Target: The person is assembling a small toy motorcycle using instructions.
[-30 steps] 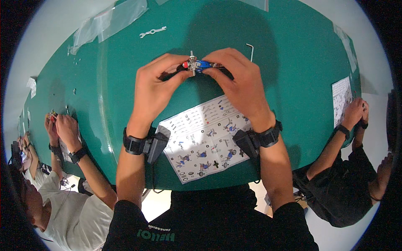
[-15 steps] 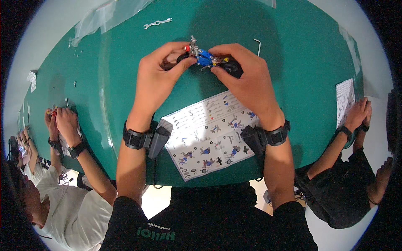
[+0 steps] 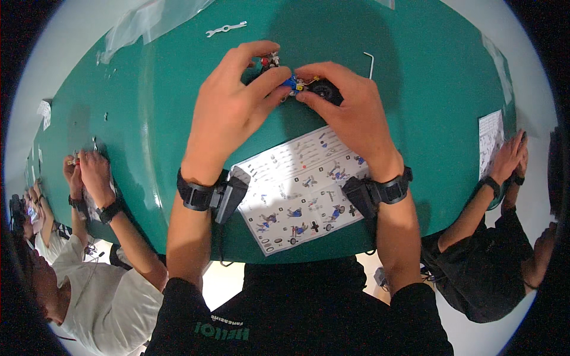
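Both hands hold a small toy motorcycle (image 3: 293, 83) above the green table, with a blue body, black wheels and a red and grey front part. My left hand (image 3: 240, 98) is closed on its front end, the thumb lying over the blue body and the index finger reaching past the red and grey part. My right hand (image 3: 347, 95) pinches the rear, around the black back wheel. Much of the model is hidden by my fingers. Below the hands lies a printed instruction sheet (image 3: 297, 190) with coloured assembly pictures.
A flat metal wrench (image 3: 226, 29) lies beyond my left hand, and a hex key (image 3: 370, 65) beyond my right. Clear plastic bags (image 3: 148, 24) rest at the far left edge. Co-workers sit on both sides, one handling small parts (image 3: 75, 160), another beside a sheet (image 3: 490, 142).
My left hand has turned and shifted its grip, its thumb now over the blue body and its index finger raised higher. The right hand keeps its hold on the rear.
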### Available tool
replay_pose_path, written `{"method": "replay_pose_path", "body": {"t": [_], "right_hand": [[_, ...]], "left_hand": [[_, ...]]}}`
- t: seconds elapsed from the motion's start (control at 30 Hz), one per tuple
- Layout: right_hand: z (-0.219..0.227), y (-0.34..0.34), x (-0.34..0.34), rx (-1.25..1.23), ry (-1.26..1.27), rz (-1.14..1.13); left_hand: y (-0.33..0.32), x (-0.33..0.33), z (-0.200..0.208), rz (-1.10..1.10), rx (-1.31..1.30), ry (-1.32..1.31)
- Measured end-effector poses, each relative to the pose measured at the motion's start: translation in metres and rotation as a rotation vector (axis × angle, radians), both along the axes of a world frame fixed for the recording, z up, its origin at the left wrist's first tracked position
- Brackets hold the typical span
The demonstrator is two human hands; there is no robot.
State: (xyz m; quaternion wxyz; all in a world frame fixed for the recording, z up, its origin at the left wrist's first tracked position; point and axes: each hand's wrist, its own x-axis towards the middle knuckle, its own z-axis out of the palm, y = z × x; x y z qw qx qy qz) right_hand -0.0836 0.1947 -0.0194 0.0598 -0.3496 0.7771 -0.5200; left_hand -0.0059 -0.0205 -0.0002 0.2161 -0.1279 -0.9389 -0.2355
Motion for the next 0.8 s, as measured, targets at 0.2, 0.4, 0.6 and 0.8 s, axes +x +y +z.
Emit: {"method": "replay_pose_path", "body": {"t": [0.2,0.4,0.6,0.8], "right_hand": [[0.000,0.001,-0.001,0.058,-0.006,-0.009],[-0.005,-0.001,-0.001,0.009,0.004,-0.020],[-0.001,-0.001,0.000,0.031,-0.033,-0.021],[-0.007,-0.002,0.000,-0.004,-0.009,-0.011]], "left_hand": [[0.003,0.002,0.002,-0.004,-0.059,0.038],[-0.004,0.001,-0.002,-0.049,-0.082,0.044],[0.001,0.001,-0.001,-0.019,-0.017,0.026],[0.007,0.001,-0.001,-0.024,0.035,-0.073]]}}
